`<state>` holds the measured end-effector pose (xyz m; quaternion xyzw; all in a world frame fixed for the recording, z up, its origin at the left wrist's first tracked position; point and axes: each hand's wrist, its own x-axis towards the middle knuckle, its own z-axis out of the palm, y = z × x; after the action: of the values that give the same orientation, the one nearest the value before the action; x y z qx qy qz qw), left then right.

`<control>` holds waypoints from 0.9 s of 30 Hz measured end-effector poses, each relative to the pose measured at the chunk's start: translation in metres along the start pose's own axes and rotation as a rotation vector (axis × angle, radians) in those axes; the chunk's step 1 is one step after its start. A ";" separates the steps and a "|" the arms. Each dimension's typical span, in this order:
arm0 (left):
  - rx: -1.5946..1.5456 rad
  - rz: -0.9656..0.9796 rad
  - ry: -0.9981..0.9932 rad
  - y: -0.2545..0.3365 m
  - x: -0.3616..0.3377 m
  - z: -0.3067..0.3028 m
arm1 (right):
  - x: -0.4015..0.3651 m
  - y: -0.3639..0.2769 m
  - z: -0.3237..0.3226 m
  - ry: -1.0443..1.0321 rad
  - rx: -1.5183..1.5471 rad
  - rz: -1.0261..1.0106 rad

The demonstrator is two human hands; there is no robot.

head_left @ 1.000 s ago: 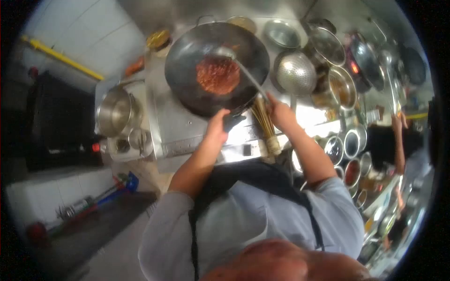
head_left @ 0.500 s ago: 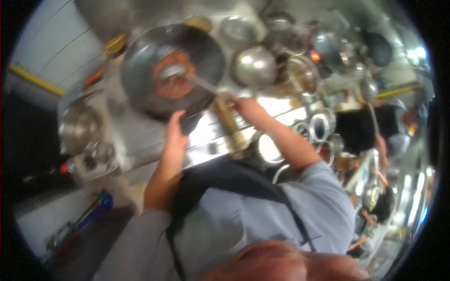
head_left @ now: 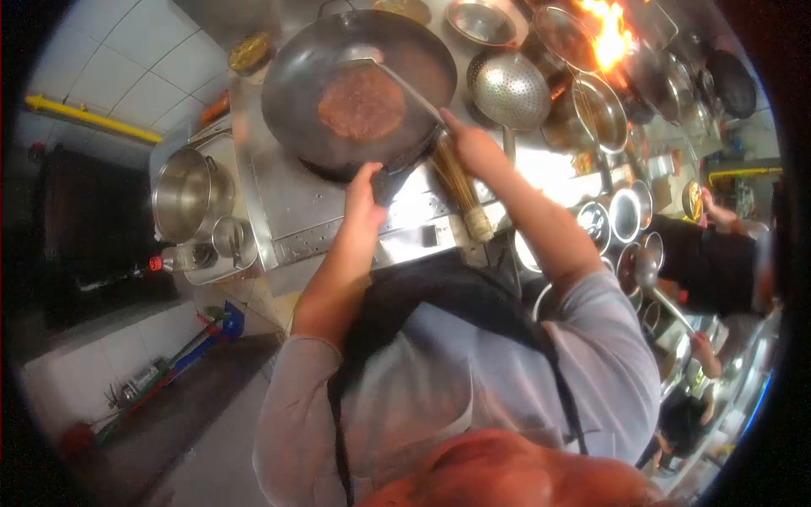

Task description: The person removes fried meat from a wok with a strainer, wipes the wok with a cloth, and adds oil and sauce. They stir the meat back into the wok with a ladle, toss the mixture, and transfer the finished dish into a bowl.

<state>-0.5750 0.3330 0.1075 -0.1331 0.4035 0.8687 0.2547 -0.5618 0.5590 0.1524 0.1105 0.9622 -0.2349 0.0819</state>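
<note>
A large dark wok sits on the stove with a flat, reddish-brown mass of food spread in its middle. My left hand is closed round the wok's near side, where a dark grip or cloth shows; the fingers are partly hidden. In my right hand is the long handle of a ladle, whose head rests at the far edge of the food. Below that hand a bamboo brush lies across the stove front, apart from the fingers.
A perforated strainer and metal bowl lie right of the wok. Flames rise farther right. Several seasoning pots line the right side. A steel pot stands left. Other people work at right with ladles.
The view has shifted and sharpened, so the wok sits farther right and higher. The ladle head has moved from the food's middle to its far edge. Flames have flared up at right.
</note>
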 end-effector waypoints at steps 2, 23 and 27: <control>0.028 0.014 -0.004 0.002 -0.003 0.004 | 0.011 0.006 -0.011 -0.062 -0.100 -0.026; 0.038 0.009 0.013 0.019 -0.026 0.018 | -0.051 0.033 0.014 -0.050 -0.021 -0.065; 0.164 0.010 0.033 0.016 -0.020 0.014 | -0.057 0.022 -0.008 -0.143 -0.013 -0.019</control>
<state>-0.5672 0.3285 0.1355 -0.1241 0.4782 0.8316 0.2536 -0.5020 0.5716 0.1620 0.0836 0.9565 -0.2365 0.1488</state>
